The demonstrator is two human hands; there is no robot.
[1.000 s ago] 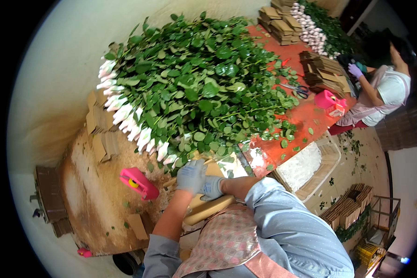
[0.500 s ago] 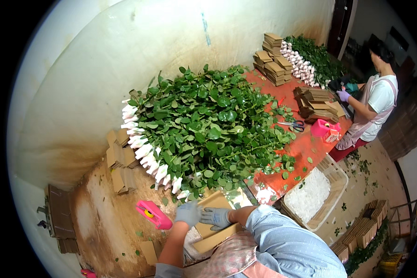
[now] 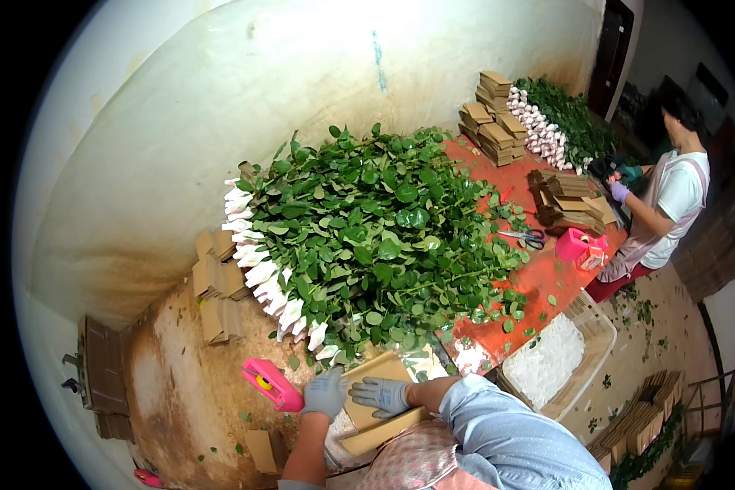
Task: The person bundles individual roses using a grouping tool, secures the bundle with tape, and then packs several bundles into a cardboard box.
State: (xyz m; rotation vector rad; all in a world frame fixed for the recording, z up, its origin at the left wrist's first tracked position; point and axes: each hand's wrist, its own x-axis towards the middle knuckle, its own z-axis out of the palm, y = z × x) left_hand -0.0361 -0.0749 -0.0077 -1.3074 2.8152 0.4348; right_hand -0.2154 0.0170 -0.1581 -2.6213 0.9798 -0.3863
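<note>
An opened-out piece of brown cardboard (image 3: 386, 369) lies before me, its near flap raised toward my apron. My right hand (image 3: 381, 395), in a grey glove, rests flat on it with the fingers spread. At the cardboard's left edge is my left hand (image 3: 325, 394), gloved in grey too, its fingers stretched out and pointing away from me. Just left of that hand stands a pink tape dispenser (image 3: 273, 385) with a yellow hub. Beyond the cardboard lies a large heap of leafy rose stems (image 3: 384, 237), their heads in white wraps (image 3: 261, 273) along the left side.
Folded cardboard sleeves (image 3: 218, 278) stand at the left by the wall. On the red table (image 3: 539, 282) are scissors (image 3: 527, 238), cardboard stacks (image 3: 567, 200) and another pink dispenser (image 3: 576, 243). A crate (image 3: 592, 359) of white material stands at right; a co-worker (image 3: 670, 188) stands beyond.
My left hand has shifted slightly down and left along the cardboard's edge. The right hand stays flat on the cardboard. The whole view has tilted a little.
</note>
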